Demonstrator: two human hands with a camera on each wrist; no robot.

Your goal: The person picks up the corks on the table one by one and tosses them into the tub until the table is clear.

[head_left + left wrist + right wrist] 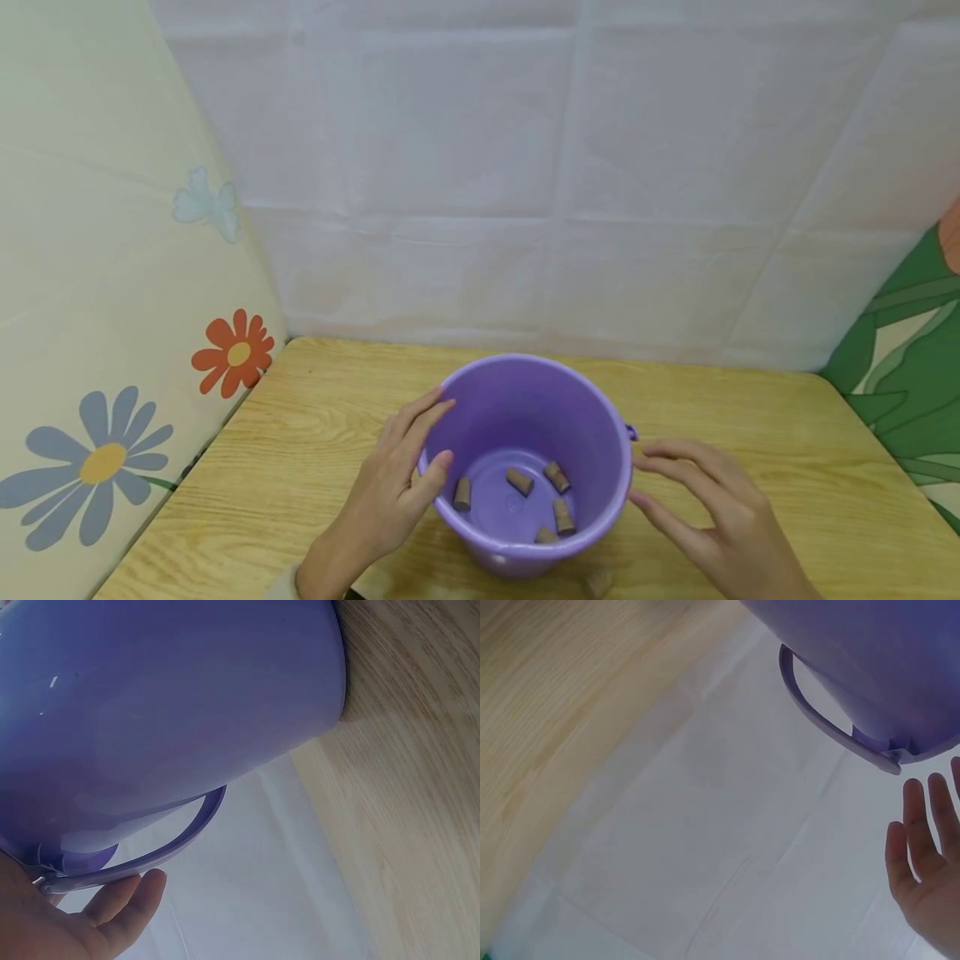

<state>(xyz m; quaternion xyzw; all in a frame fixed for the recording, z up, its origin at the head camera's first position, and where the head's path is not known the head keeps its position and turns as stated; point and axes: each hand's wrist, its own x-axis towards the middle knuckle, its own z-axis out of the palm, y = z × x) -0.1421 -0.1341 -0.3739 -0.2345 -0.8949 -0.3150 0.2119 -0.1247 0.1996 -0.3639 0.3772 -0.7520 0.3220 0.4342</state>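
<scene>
A purple bucket [525,408] stands upright on the wooden table, and several brown corks [520,481] lie on its bottom. My left hand [393,479] is at the bucket's left rim, its thumb and fingertips overlapping the edge. In the left wrist view, the fingers [135,911] extend beside the bucket's handle [172,847], which hangs down the far side. To the right of the bucket is my right hand [712,508], fingers spread, fingertips close to the rim. The right wrist view shows a small gap between those fingers [919,825] and the bucket.
Another cork [597,583], partly blurred, lies on the wooden table [330,400] in front of the bucket. A white sheet [465,167] hangs along the table's back edge. Flower-patterned cloth [102,464] borders the left side, and green leaf-patterned cloth [907,383] the right.
</scene>
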